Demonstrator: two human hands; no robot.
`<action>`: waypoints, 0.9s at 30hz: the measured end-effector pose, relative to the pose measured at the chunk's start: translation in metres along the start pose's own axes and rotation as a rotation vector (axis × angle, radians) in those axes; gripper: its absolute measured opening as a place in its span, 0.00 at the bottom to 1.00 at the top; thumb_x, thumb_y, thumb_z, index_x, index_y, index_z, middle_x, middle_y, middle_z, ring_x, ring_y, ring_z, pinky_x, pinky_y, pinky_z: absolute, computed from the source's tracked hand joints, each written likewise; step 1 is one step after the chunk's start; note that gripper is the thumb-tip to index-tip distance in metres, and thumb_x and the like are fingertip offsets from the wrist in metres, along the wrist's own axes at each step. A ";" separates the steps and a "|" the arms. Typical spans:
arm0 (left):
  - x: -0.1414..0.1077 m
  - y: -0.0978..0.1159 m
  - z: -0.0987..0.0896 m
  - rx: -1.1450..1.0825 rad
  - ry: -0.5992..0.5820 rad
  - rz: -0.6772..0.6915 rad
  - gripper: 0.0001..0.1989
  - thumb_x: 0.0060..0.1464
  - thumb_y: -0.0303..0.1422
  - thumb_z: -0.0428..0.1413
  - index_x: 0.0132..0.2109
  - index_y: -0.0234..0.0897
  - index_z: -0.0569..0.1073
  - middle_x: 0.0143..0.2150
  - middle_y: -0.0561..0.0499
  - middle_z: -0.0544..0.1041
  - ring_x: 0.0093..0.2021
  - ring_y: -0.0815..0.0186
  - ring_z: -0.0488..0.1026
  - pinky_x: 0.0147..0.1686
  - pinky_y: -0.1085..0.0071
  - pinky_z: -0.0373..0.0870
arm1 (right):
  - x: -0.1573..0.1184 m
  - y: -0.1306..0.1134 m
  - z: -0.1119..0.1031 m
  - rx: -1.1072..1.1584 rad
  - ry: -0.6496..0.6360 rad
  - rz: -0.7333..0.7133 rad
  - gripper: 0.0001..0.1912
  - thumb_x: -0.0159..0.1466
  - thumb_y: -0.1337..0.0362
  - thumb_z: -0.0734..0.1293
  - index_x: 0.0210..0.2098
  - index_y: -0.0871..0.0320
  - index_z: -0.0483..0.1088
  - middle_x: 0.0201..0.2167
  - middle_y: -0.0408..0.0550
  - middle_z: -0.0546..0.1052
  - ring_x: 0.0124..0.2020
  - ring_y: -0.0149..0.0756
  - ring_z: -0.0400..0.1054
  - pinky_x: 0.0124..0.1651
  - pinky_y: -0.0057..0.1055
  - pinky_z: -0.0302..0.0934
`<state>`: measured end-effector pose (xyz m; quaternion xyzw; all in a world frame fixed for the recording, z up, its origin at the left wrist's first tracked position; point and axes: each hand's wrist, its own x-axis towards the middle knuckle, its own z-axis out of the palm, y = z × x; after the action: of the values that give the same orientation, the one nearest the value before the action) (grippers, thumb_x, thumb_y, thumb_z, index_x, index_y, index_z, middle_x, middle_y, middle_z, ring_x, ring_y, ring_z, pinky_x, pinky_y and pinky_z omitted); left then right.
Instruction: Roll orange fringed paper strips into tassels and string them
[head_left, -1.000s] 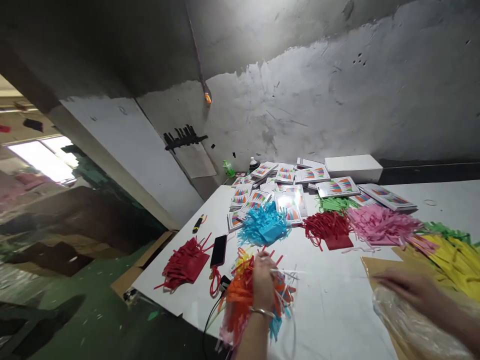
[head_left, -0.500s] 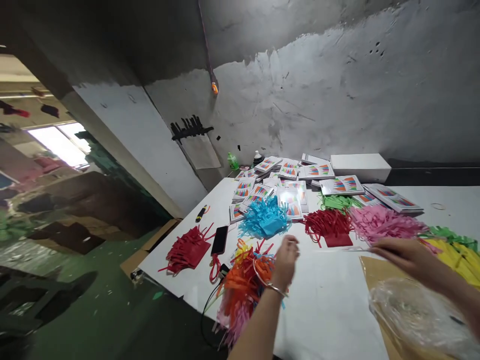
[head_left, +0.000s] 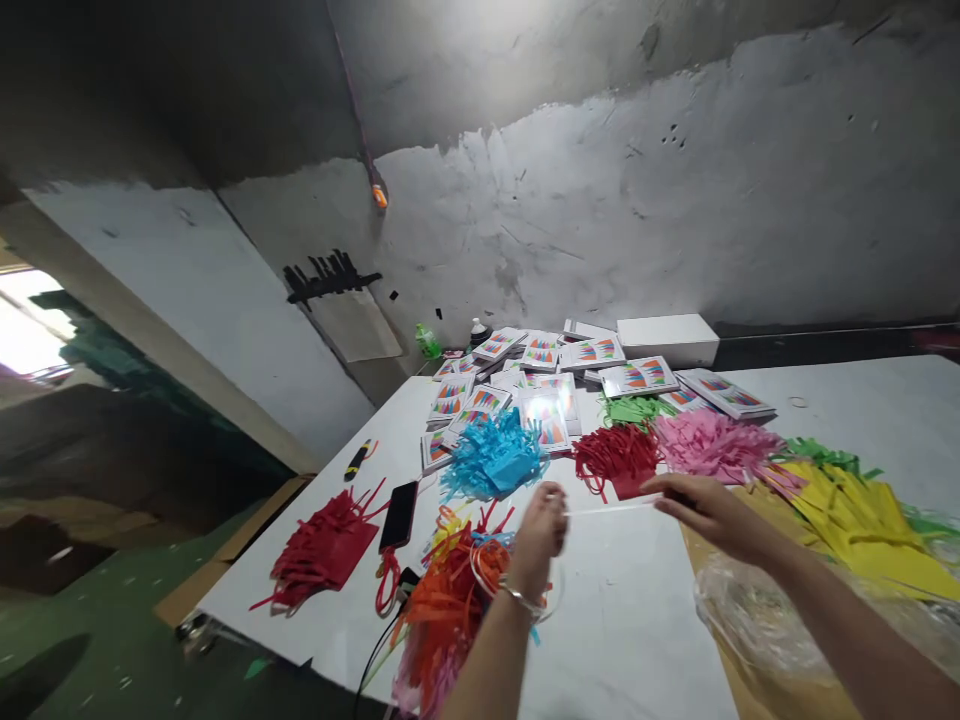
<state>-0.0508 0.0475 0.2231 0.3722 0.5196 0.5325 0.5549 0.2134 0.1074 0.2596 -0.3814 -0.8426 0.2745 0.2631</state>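
Note:
My left hand (head_left: 544, 525), a bracelet at its wrist, is closed on one end of a thin white string (head_left: 611, 509). The string runs nearly level to my right hand (head_left: 694, 500), whose thumb and fingers pinch its other side. A pale loop hangs beside my left wrist. Just below that hand lies a pile of orange fringed paper tassels (head_left: 457, 580) mixed with pink, yellow and blue strips. Beyond the hands sit a blue fringed bundle (head_left: 499, 455), a dark red one (head_left: 619, 458) and a pink one (head_left: 716, 443).
Printed packs (head_left: 540, 420) are heaped by the wall, near a white box (head_left: 667, 340). Yellow strips (head_left: 862, 520) and clear plastic (head_left: 765, 610) over brown card lie right. A phone (head_left: 399, 515), a cutter (head_left: 358, 460) and another red bundle (head_left: 326, 550) lie left.
The view has swung to the right. My hands have come closer together, and the white string between them now shows more clearly. The bundles on the table stay in place.

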 end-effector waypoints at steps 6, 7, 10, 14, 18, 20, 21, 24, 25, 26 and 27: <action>0.015 0.028 -0.074 0.548 0.426 0.225 0.07 0.57 0.39 0.54 0.33 0.43 0.69 0.30 0.53 0.75 0.33 0.61 0.73 0.38 0.65 0.70 | -0.039 0.044 -0.062 -0.154 0.030 0.257 0.18 0.65 0.51 0.62 0.29 0.52 0.77 0.28 0.47 0.82 0.31 0.40 0.73 0.35 0.34 0.65; 0.016 0.028 -0.059 0.632 0.418 0.257 0.06 0.58 0.36 0.52 0.32 0.43 0.70 0.34 0.49 0.78 0.40 0.58 0.74 0.45 0.61 0.70 | -0.033 0.027 -0.052 -0.173 0.026 0.204 0.17 0.67 0.54 0.61 0.29 0.52 0.76 0.29 0.47 0.82 0.32 0.39 0.73 0.36 0.34 0.64; 0.008 0.017 0.013 0.503 0.159 0.351 0.09 0.62 0.39 0.49 0.38 0.43 0.71 0.39 0.48 0.79 0.44 0.58 0.75 0.50 0.60 0.69 | -0.003 -0.035 -0.008 -0.281 -0.053 0.012 0.16 0.68 0.61 0.59 0.31 0.53 0.76 0.30 0.47 0.81 0.31 0.36 0.72 0.34 0.31 0.61; -0.002 0.004 0.053 0.134 -0.077 0.179 0.15 0.58 0.49 0.55 0.38 0.42 0.67 0.25 0.60 0.67 0.23 0.71 0.65 0.25 0.76 0.61 | 0.014 -0.054 0.001 -0.198 0.002 -0.059 0.15 0.69 0.62 0.59 0.36 0.55 0.76 0.34 0.48 0.81 0.34 0.34 0.73 0.37 0.30 0.63; 0.007 0.006 -0.009 0.095 0.208 0.179 0.16 0.54 0.48 0.58 0.38 0.42 0.67 0.22 0.63 0.61 0.21 0.73 0.61 0.23 0.78 0.57 | -0.012 0.010 -0.050 -0.098 0.025 0.100 0.15 0.67 0.55 0.61 0.33 0.53 0.77 0.31 0.46 0.82 0.33 0.38 0.74 0.37 0.33 0.65; 0.012 0.006 -0.036 0.292 0.294 0.223 0.12 0.56 0.45 0.56 0.36 0.42 0.69 0.24 0.59 0.68 0.25 0.68 0.67 0.29 0.72 0.67 | -0.026 0.033 -0.058 -0.193 0.080 0.217 0.15 0.66 0.56 0.61 0.31 0.54 0.77 0.30 0.48 0.83 0.33 0.40 0.75 0.37 0.35 0.65; 0.013 0.005 -0.041 0.410 0.309 0.250 0.10 0.57 0.42 0.55 0.34 0.42 0.70 0.27 0.55 0.73 0.30 0.65 0.72 0.35 0.68 0.71 | -0.030 0.036 -0.053 -0.244 0.089 0.243 0.15 0.66 0.57 0.61 0.31 0.54 0.77 0.31 0.49 0.83 0.33 0.41 0.75 0.37 0.36 0.65; 0.007 -0.003 -0.018 0.604 0.225 0.329 0.07 0.58 0.38 0.53 0.34 0.42 0.72 0.43 0.46 0.80 0.49 0.56 0.75 0.56 0.56 0.67 | -0.030 0.011 -0.005 -0.313 -0.020 0.141 0.14 0.66 0.66 0.59 0.32 0.55 0.76 0.31 0.50 0.83 0.33 0.41 0.76 0.35 0.34 0.64; 0.002 -0.007 -0.002 0.578 0.150 0.340 0.08 0.60 0.38 0.52 0.35 0.42 0.72 0.44 0.46 0.80 0.51 0.56 0.74 0.58 0.56 0.65 | -0.027 -0.005 0.015 -0.308 -0.067 0.089 0.14 0.64 0.69 0.59 0.30 0.54 0.76 0.30 0.49 0.83 0.32 0.40 0.76 0.34 0.33 0.63; -0.004 -0.011 0.014 0.523 0.049 0.328 0.09 0.61 0.39 0.51 0.36 0.42 0.72 0.44 0.46 0.80 0.49 0.58 0.74 0.56 0.59 0.67 | -0.024 -0.020 0.034 -0.304 -0.090 0.053 0.14 0.64 0.69 0.60 0.29 0.53 0.76 0.29 0.48 0.82 0.30 0.39 0.76 0.33 0.32 0.61; -0.010 -0.015 0.029 0.467 -0.036 0.302 0.10 0.63 0.41 0.50 0.37 0.42 0.71 0.41 0.48 0.80 0.44 0.60 0.75 0.51 0.62 0.69 | -0.021 -0.033 0.049 -0.299 -0.101 0.025 0.13 0.64 0.68 0.60 0.30 0.54 0.75 0.31 0.49 0.82 0.29 0.38 0.75 0.32 0.32 0.61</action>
<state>-0.0185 0.0394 0.2158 0.5726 0.5569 0.4682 0.3779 0.1770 0.0600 0.2421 -0.4125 -0.8814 0.1682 0.1573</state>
